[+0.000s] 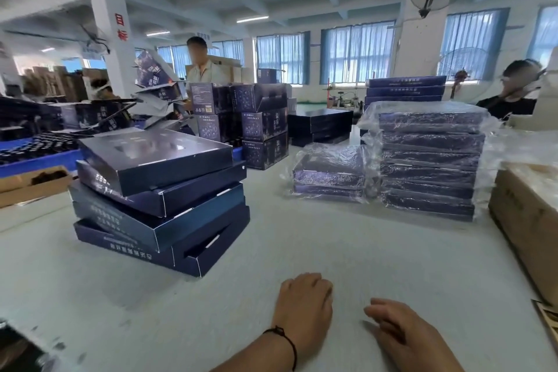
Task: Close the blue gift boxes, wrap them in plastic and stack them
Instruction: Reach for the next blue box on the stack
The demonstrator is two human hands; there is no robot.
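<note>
Your forearms run off the near edge — the brown carton (527,220) at right is cut off too.

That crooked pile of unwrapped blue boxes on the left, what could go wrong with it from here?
1. The unwrapped pile is twisted, each box skewed on the next, so pulling one off might tip it.
2. The bottom box has an open flap that may crush.
3. Both hands rest on the table, steadying nothing.
</note>
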